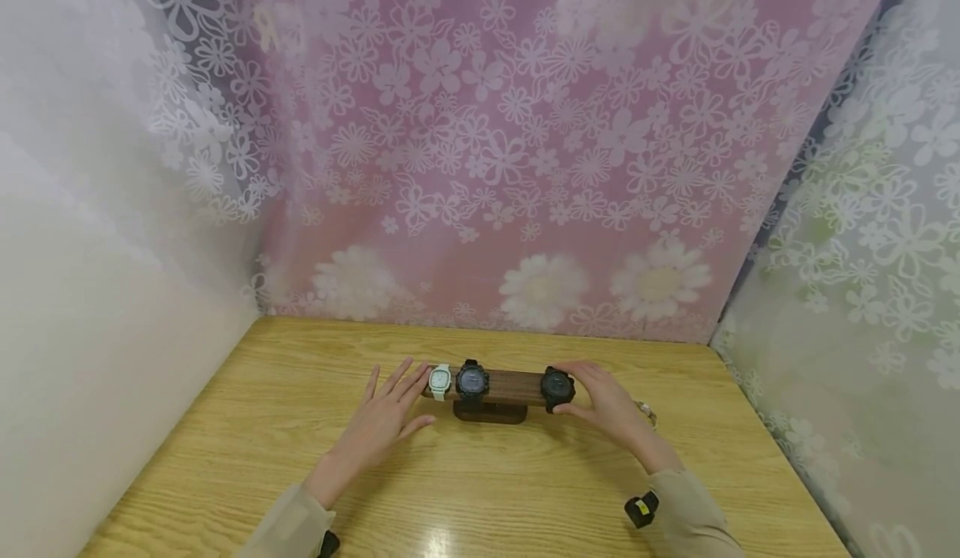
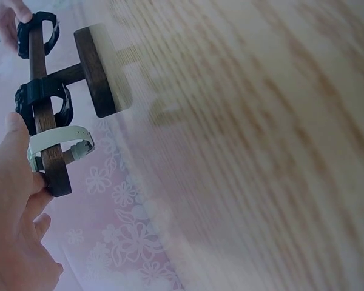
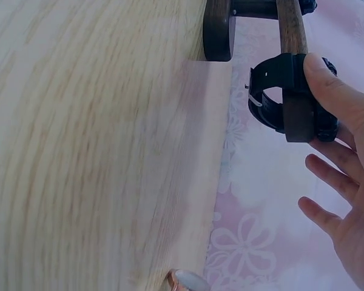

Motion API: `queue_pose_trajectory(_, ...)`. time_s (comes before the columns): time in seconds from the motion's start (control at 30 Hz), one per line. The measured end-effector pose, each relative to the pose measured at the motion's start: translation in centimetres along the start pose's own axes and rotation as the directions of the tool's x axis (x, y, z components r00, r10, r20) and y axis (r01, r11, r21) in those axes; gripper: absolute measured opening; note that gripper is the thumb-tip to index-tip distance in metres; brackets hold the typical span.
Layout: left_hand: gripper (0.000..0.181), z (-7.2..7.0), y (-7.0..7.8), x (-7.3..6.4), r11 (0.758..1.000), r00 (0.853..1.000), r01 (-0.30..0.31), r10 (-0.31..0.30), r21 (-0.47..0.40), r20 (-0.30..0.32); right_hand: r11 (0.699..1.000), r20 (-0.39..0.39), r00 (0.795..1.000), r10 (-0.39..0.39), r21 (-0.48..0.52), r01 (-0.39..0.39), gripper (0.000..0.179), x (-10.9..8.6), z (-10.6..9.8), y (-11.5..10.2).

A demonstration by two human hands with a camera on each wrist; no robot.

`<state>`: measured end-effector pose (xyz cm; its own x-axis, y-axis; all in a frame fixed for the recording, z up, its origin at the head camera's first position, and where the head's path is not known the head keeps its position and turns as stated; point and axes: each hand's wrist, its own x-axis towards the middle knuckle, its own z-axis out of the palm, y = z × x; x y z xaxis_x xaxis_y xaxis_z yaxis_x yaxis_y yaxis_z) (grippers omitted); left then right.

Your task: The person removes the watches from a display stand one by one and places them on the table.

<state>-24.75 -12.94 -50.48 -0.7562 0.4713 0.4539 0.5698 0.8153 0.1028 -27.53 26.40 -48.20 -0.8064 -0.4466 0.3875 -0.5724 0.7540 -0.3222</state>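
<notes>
A dark wooden watch stand [image 1: 513,387] with a T-shaped bar stands on the table. Strapped round its bar are a pale mint watch [image 1: 440,381] at the left end, a black watch [image 1: 472,380] beside it and another black watch [image 1: 557,386] at the right end. My left hand [image 1: 378,418] has its fingers extended, touching the bar's left end by the mint watch. Thumb and index finger of my right hand [image 1: 613,408] pinch the right-end black watch; its other fingers spread free in the right wrist view. The strap's loop [image 3: 272,73] hangs round the bar there.
Behind my right wrist lies another watch [image 1: 647,413] on the table, partly hidden; its edge [image 3: 191,281] shows in the right wrist view. The wooden table [image 1: 300,366] meets a floral pink curtain [image 1: 465,166] at the back, with pale sheets on both sides.
</notes>
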Motion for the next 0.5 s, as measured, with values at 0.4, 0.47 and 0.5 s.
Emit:
queue_pose_trajectory(0.4, 0.074, -0.10, -0.02, -0.01, 1.000, 1.000, 0.006, -0.006, 0.000, 0.022, 1.000, -0.020, 0.999, 0.026, -0.010, -0.026, 0.069, -0.82, -0.71, 0.28)
queue_pose_trajectory(0.47, 0.074, -0.12, -0.04, -0.03, 1.000, 1.000, 0.001, -0.001, 0.004, 0.022, 1.000, -0.031, 0.999, 0.022, -0.021, -0.023, 0.069, -0.93, -0.80, 0.47)
queue_pose_trajectory(0.5, 0.075, -0.12, -0.06, -0.04, 1.000, 1.000, -0.001, 0.001, 0.009, 0.021, 1.000, -0.043, 0.999, 0.012, -0.028, -0.013, 0.070, -0.99, -0.84, 0.58)
